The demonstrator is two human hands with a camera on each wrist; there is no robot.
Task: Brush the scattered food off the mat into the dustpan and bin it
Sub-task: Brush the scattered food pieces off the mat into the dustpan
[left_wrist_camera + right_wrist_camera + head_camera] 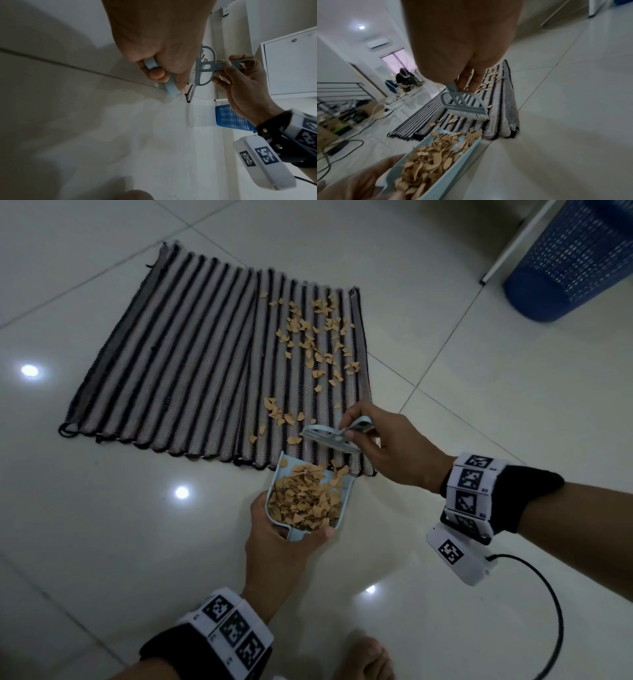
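A striped mat (191,361) lies on the tiled floor, with tan food flakes (315,337) strewn over its right part. My left hand (274,539) grips the handle of a pale blue dustpan (346,501), whose mouth meets the mat's near edge. The pan holds a heap of flakes (433,155). My right hand (383,440) pinches the handle of a small grey-blue brush (329,434). The brush's white bristles (469,115) stand on the mat just beyond the pan. From the left wrist, the brush (205,66) shows beside my left hand (163,54).
A blue mesh bin (575,258) stands at the far right, beside a white post (513,244). A black cable (551,611) loops on the floor at lower right. My bare foot (366,655) is near the bottom edge. Boxes, cables and another person (406,79) are far off left.
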